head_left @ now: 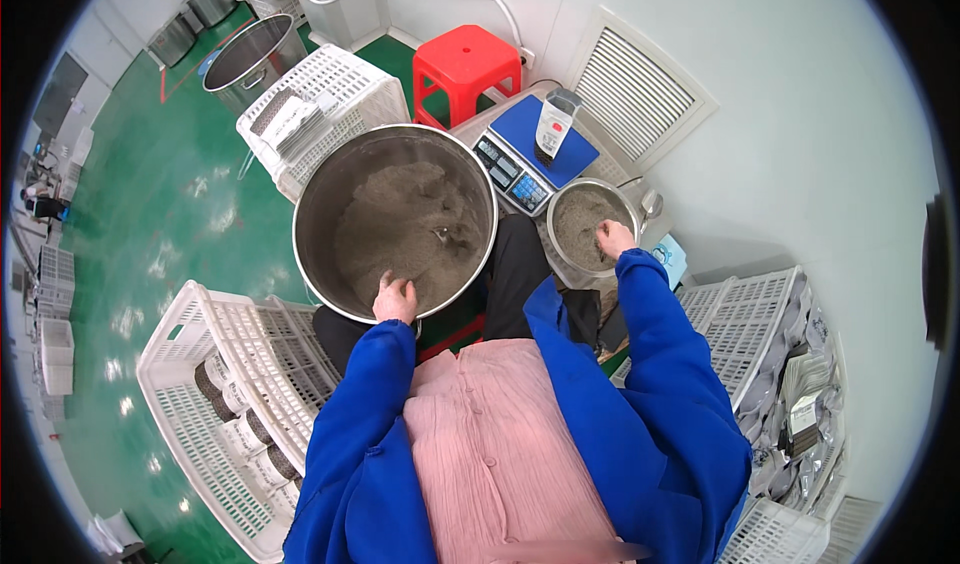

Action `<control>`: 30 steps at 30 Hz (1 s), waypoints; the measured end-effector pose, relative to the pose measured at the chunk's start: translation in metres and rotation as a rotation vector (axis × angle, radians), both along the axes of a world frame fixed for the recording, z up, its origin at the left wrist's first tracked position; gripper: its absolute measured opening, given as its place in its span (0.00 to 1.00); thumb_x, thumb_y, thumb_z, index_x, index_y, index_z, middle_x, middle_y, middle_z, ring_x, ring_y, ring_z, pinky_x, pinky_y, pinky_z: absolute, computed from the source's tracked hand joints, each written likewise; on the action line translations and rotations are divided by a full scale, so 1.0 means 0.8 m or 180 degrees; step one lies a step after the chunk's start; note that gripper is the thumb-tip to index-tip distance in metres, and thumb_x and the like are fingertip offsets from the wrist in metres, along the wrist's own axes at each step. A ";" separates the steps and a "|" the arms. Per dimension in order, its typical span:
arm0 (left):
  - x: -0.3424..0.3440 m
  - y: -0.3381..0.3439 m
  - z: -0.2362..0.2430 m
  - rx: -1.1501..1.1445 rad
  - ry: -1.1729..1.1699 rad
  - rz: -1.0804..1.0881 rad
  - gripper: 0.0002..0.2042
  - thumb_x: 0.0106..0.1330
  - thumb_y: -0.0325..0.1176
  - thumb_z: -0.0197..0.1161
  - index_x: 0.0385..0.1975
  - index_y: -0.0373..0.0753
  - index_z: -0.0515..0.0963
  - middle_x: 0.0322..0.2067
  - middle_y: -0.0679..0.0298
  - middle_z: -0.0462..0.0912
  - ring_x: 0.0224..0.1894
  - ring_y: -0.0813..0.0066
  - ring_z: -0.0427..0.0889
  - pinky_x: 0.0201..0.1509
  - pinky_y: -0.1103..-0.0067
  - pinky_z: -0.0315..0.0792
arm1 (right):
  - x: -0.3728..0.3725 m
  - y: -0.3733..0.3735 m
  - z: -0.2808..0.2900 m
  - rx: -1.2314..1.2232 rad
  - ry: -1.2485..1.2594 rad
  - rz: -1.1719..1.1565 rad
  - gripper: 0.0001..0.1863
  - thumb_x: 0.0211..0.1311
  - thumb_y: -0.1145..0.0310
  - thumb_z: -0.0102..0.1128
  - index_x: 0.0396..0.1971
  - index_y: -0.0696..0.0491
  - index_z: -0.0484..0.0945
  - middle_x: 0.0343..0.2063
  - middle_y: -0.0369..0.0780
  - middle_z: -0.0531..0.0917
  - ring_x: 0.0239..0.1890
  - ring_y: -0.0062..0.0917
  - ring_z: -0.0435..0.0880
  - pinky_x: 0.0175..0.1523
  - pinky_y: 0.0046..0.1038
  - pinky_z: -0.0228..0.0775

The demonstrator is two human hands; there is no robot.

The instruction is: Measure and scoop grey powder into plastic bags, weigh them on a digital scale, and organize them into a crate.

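A large steel pot (330, 282) stands between my knees, part filled with grey-brown powder (400, 234). At its near rim is my left hand (396, 299), fingers loosely bent and apart, with nothing in them. To the right, my right hand (614, 239) reaches into a smaller steel bowl (553, 226) of similar powder. Its fingers are drawn together at the powder; what they hold is too small to make out. Behind the bowl sits a blue-topped digital scale (520, 164), bearing an upright white and clear pouch (556, 124) with dark contents at its bottom.
A red stool (467, 64) stands beyond the pot. Flat pouches (290, 124) lie on an upturned white crate (345, 79). White crates of packed pouches flank me, one at left (190, 339) and one at right (735, 314). A metal scoop (651, 204) rests beside the bowl.
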State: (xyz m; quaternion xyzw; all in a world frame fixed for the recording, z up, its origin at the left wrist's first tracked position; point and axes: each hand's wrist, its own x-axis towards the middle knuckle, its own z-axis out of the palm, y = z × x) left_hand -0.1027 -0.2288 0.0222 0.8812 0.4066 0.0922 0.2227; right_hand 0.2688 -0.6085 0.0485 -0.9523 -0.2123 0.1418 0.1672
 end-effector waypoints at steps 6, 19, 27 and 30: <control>0.004 0.000 -0.003 -0.0322 0.0467 -0.0021 0.12 0.62 0.41 0.63 0.27 0.39 0.87 0.56 0.56 0.81 0.43 0.55 0.86 0.50 0.64 0.80 | -0.007 0.002 0.011 -0.0388 -0.0930 -0.0097 0.15 0.68 0.58 0.52 0.39 0.53 0.83 0.28 0.50 0.86 0.35 0.49 0.85 0.45 0.47 0.77; -0.002 0.000 -0.017 0.0218 -0.0288 -0.0003 0.13 0.62 0.43 0.64 0.38 0.42 0.87 0.56 0.55 0.80 0.47 0.55 0.85 0.50 0.65 0.79 | 0.010 0.019 0.133 -0.0135 -0.1413 0.0004 0.15 0.72 0.58 0.47 0.36 0.52 0.79 0.28 0.54 0.84 0.35 0.53 0.84 0.42 0.53 0.74; -0.005 0.003 -0.007 0.0049 0.0099 -0.0175 0.14 0.63 0.42 0.62 0.32 0.36 0.87 0.46 0.56 0.85 0.39 0.52 0.86 0.45 0.63 0.79 | 0.104 0.108 0.298 0.2679 -0.0814 -0.0830 0.18 0.73 0.61 0.43 0.41 0.57 0.80 0.21 0.40 0.85 0.22 0.23 0.82 0.33 0.28 0.75; 0.001 -0.007 0.002 0.0162 -0.0319 0.0170 0.17 0.63 0.38 0.60 0.46 0.32 0.82 0.58 0.56 0.79 0.42 0.52 0.86 0.47 0.64 0.79 | 0.131 0.153 0.319 0.2619 -0.0775 -0.0722 0.19 0.73 0.60 0.41 0.41 0.58 0.80 0.21 0.38 0.86 0.21 0.20 0.81 0.32 0.26 0.74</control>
